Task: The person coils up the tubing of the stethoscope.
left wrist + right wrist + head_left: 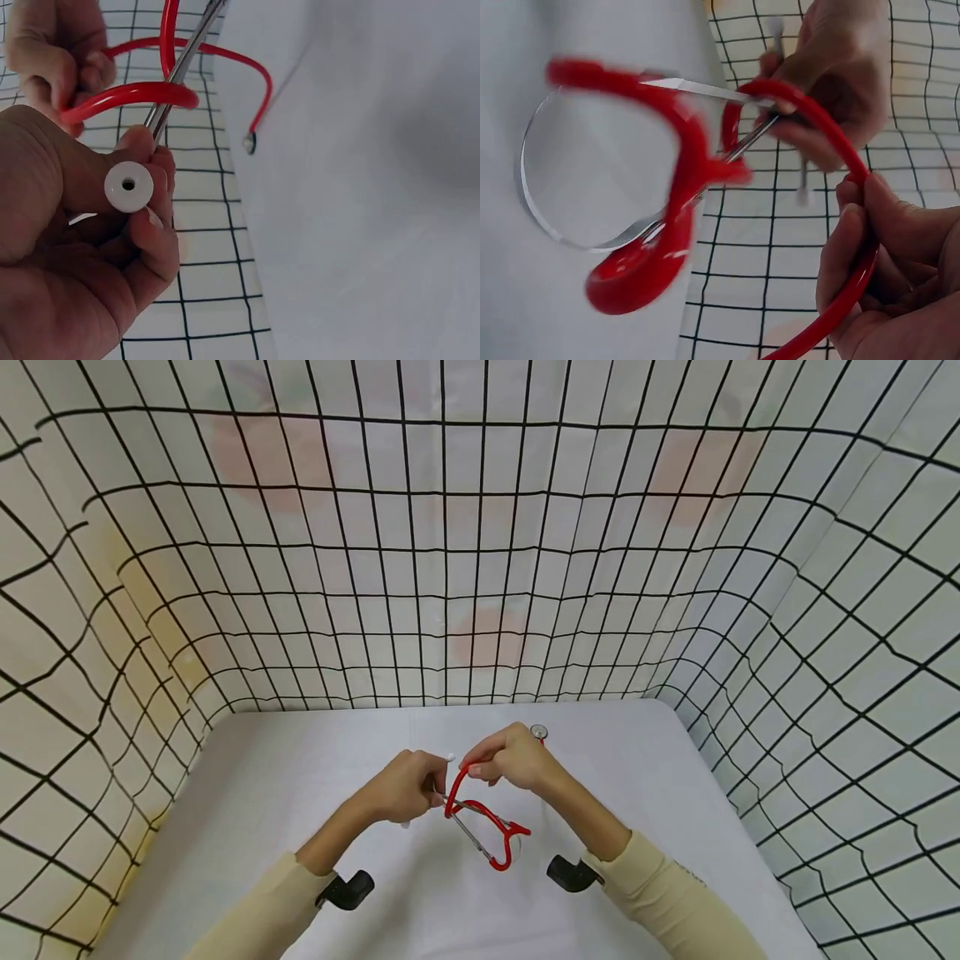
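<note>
A stethoscope with red tubing [452, 792] is held up over the white table between the two hands. The left hand [405, 787] grips its metal ear tubes [471, 837] near the ear tips; one white ear tip [129, 196] pokes out between the fingers in the left wrist view. Farther along, the right hand [517, 756] pinches the red tube between thumb and fingers. From there the tube loops around the metal ear tubes close to the left hand. The forked end of the tubing [686, 150] hangs toward the person. Beyond the right hand, the round chest piece [539, 732] shows near the table's far side.
The white table [300, 752] is bordered at the back and both sides by a black wire grid [465, 552] before pale cloth. A black wrist camera mount [351, 890] sits on the left sleeve and another [572, 873] on the right.
</note>
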